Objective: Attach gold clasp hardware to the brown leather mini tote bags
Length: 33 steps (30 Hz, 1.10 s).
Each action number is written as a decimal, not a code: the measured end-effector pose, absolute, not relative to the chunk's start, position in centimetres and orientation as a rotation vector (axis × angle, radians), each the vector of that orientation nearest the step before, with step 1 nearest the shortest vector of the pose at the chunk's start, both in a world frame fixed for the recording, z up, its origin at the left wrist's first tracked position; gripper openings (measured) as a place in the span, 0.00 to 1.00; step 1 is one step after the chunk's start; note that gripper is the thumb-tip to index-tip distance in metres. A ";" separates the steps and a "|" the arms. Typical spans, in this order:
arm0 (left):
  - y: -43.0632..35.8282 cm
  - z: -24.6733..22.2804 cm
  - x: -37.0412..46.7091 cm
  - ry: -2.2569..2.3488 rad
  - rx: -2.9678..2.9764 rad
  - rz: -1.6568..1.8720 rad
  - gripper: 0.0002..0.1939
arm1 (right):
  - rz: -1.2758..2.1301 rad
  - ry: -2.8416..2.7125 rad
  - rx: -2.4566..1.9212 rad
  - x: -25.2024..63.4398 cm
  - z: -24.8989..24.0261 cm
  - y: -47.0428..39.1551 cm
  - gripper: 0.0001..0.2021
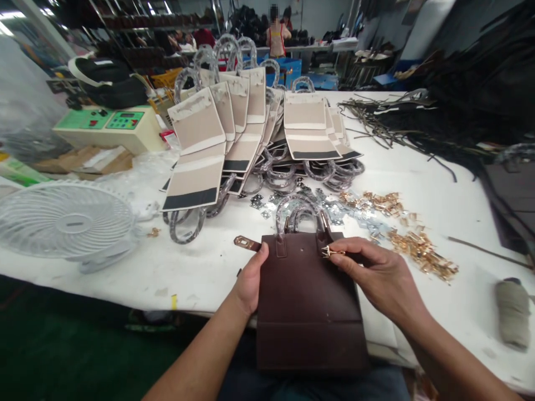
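Note:
A dark brown bag panel (307, 289) with plastic-wrapped handles (296, 207) lies at the table's front edge, reaching over the lap. My left hand (249, 281) grips its upper left edge, the thumb on the front face. Just beyond that thumb a brown strap (246, 243) with a metal plate sticks out to the left. Between the thumb and fingertips of my right hand (368, 266) is a small gold clasp (331, 252), its prongs pointing left, above the panel near the right handle's base. A small hole (301, 250) shows between the handle bases.
Beige panels with wrapped handles (196, 125) are piled behind. Gold clasps (424, 253) and silver plates (334, 209) lie scattered right of centre. A fan (71, 223) lies left, a grey roll (513, 312) right, black straps (451, 122) at back right. A person (277, 40) is far behind.

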<state>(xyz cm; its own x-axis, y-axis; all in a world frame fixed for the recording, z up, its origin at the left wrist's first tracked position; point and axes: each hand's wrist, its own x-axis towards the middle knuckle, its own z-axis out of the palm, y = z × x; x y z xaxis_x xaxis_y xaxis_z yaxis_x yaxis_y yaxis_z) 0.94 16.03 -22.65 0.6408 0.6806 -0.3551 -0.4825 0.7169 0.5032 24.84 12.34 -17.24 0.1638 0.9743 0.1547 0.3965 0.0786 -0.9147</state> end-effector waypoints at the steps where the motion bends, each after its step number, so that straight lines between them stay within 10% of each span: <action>1: 16.0 -22.7 0.9 0.559 0.377 0.680 0.36 | 0.724 -1.414 -1.481 24.5 -17.2 12.4 0.10; 33: 16.2 -22.3 1.0 0.549 0.185 0.706 0.33 | 0.766 -2.110 -1.496 23.6 -15.7 17.3 0.05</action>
<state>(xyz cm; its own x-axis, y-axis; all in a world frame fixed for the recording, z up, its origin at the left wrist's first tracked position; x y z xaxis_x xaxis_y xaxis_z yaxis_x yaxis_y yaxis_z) 1.02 16.20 -22.26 0.6273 0.6593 -0.4146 -0.5644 0.7517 0.3413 23.63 17.31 -15.73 -0.3177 0.9475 0.0363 0.7033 0.2611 -0.6612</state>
